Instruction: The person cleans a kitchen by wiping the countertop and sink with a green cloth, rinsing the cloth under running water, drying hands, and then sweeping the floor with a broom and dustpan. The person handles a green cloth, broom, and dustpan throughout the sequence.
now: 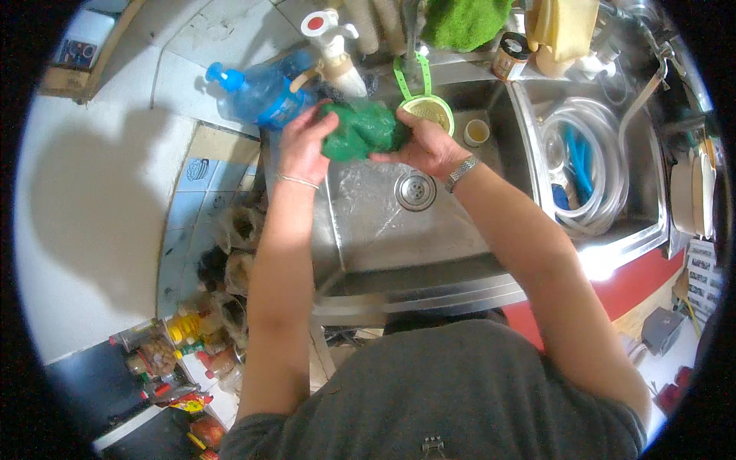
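Between my two hands is a green item point(361, 133), wet-looking and crumpled, perhaps a cloth or a mesh; I cannot tell which. My left hand point(306, 144) grips its left end, and my right hand point(426, 145) holds its right end. It is held over the left basin of a stainless steel sink point(391, 241), just below a white tap point(339, 63) with a red-dotted handle. Water lies on the basin floor around the drain strainer point(415, 190). Behind my right hand hangs a lime-green strainer point(432, 110), partly covered by that hand.
A small cup point(476, 133) stands in the basin. A coiled clear hose point(615, 167) fills much of the right basin. Along the back are a blue pump bottle point(259, 95), a green towel point(467, 23) and a black-lidded jar point(512, 56). Bottles and bags point(190, 339) crowd the lower left.
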Tool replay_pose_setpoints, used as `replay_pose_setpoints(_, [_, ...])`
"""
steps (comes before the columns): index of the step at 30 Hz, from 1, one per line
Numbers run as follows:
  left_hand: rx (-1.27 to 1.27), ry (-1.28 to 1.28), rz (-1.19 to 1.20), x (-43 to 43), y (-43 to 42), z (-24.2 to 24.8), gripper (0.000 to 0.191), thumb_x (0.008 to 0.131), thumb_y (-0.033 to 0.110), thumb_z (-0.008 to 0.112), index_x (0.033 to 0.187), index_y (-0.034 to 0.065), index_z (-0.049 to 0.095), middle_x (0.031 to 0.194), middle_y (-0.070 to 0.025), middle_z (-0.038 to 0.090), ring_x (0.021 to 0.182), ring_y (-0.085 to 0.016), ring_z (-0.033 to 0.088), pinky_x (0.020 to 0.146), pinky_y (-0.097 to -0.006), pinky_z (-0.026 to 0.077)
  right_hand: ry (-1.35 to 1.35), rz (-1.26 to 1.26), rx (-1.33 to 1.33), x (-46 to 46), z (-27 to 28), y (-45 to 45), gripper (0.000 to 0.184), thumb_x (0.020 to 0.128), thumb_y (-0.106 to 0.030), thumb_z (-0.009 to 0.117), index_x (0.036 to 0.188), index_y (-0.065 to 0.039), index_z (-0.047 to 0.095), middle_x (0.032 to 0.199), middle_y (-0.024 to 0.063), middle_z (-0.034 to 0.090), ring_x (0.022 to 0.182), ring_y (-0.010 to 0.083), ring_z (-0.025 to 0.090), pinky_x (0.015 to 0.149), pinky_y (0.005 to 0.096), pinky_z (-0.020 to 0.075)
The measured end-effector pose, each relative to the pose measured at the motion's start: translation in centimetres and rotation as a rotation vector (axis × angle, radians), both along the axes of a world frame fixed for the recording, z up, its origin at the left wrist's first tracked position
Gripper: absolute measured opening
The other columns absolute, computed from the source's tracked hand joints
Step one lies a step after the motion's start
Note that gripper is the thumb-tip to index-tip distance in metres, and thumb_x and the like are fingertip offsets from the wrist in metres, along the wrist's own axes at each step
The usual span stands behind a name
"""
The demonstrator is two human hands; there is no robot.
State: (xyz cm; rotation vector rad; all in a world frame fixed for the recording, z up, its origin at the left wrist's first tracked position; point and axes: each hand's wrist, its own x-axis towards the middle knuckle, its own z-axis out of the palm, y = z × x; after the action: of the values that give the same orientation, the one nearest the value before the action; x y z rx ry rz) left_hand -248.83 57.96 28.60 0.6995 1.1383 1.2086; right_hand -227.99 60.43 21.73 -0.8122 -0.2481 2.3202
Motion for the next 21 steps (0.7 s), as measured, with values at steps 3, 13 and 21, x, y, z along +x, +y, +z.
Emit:
replay_pose_setpoints(3, [0.194,0.321,0.078,3.9,-1.9,-0.5,0.035,0.086,0.007,0.071,0.118,-0.0025,0.060,0.109,-0.0099,0.066,0.096,-0.018,0.062,0.087,-0.0311,0.050,0.009,-0.142,0.002,-1.6,-1.6,0.6,0.040,0.102,-0.041,0.047,0.117,-0.005,0.055,0.115,0.0115,0.062,0.101,0.0285,0.063,0.085,0.0524,0.0554])
replay_pose_setpoints(13, [0.277,1.138,0.245,5.7,1.4,-2.9,0.032,0.085,0.030,0.070,0.088,-0.0015,0.067,0.085,-0.0234,0.066,0.079,-0.041,0.064,0.073,-0.0466,0.048,-0.172,-0.105,0.021,-5.5,-1.4,-1.5,0.029,0.100,-0.039,0.051,0.106,-0.013,0.062,0.089,0.0054,0.064,0.076,0.0194,0.064,0.064,0.0387,0.0537])
replay_pose_setpoints(21, [0.392,1.169,0.210,8.2,-1.0,-5.3,0.031,0.086,0.029,0.064,0.084,-0.0016,0.068,0.081,-0.0256,0.066,0.079,-0.044,0.064,0.072,-0.0476,0.049,-0.241,-0.181,0.487,-5.4,-6.6,0.4,0.030,0.098,-0.036,0.054,0.106,-0.008,0.059,0.092,0.0072,0.065,0.079,0.0222,0.064,0.065,0.0344,0.0509])
